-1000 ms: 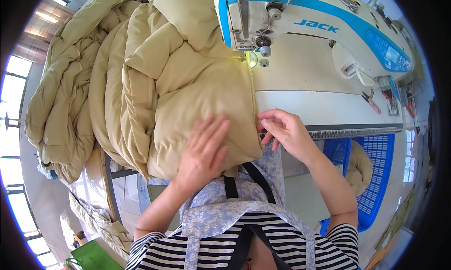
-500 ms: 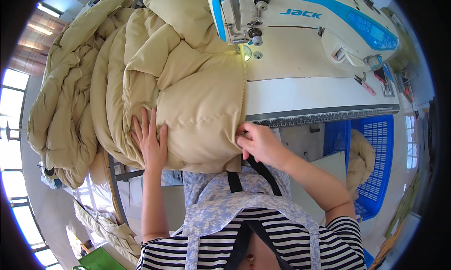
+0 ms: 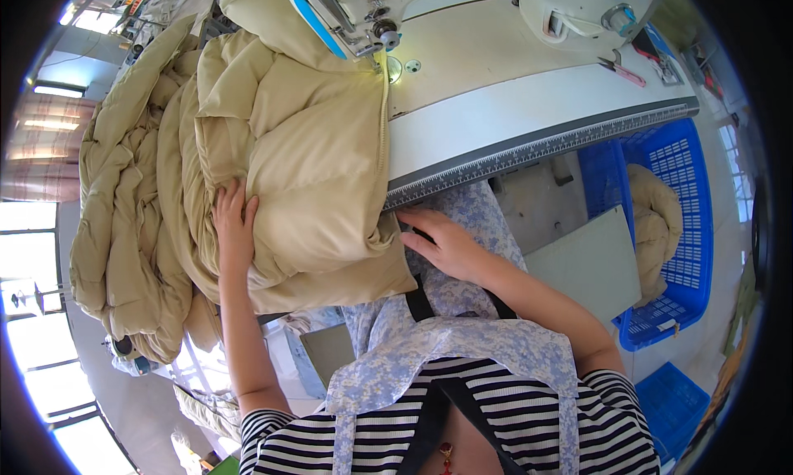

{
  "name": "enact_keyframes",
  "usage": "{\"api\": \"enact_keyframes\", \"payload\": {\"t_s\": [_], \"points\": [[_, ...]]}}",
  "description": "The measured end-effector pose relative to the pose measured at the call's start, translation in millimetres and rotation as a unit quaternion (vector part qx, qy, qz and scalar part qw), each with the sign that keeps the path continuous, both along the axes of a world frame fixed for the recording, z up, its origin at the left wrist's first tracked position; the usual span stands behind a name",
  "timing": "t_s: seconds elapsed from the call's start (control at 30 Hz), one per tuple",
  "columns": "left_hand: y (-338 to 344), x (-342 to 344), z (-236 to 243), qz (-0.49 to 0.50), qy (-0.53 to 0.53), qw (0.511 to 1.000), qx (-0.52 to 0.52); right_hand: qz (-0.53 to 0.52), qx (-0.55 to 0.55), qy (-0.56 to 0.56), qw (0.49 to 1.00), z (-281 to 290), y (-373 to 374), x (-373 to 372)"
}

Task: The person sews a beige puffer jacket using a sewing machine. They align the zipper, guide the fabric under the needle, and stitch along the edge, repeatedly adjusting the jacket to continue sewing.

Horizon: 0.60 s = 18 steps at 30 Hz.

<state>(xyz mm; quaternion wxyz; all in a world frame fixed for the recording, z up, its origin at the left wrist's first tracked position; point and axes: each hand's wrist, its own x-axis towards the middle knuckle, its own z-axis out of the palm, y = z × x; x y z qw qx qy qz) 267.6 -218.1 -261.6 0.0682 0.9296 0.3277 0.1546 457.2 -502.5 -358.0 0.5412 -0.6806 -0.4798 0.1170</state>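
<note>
A large beige padded garment (image 3: 306, 161) lies bunched over the table's left half, its zippered edge running up beneath the needle area of a white-and-blue sewing machine (image 3: 487, 8). My left hand (image 3: 235, 227) rests on its folds, fingers apart and fairly straight. At the lower right corner of the garment, just below the ruler strip (image 3: 537, 149) along the table edge, my right hand (image 3: 434, 239) has its fingers closed on the fabric, fingertips partly hidden.
Pink-handled snips (image 3: 624, 73) lie at the table's right. Below are a blue basket (image 3: 686, 252) holding beige fabric, a pale board (image 3: 578, 268) and another blue bin (image 3: 665, 405). A patterned apron (image 3: 446, 339) covers my front. Windows are on the left.
My left hand has moved left and up across the garment. My right hand has moved down the zipper edge to the corner, which now hangs folded over the table edge. The view has shifted.
</note>
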Motion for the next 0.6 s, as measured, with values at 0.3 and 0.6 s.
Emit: {"api": "enact_keyframes", "payload": {"t_s": [0.3,0.6], "points": [[-160.0,80.3,19.8,-0.14,-0.02,0.975,-0.171,0.196,-0.078,0.318,0.924,8.8,-28.1,-27.9],[-144.2,81.2,33.2,-0.076,0.037,0.975,-0.206,0.241,0.008,0.197,0.95,60.1,-33.0,-30.8]]}}
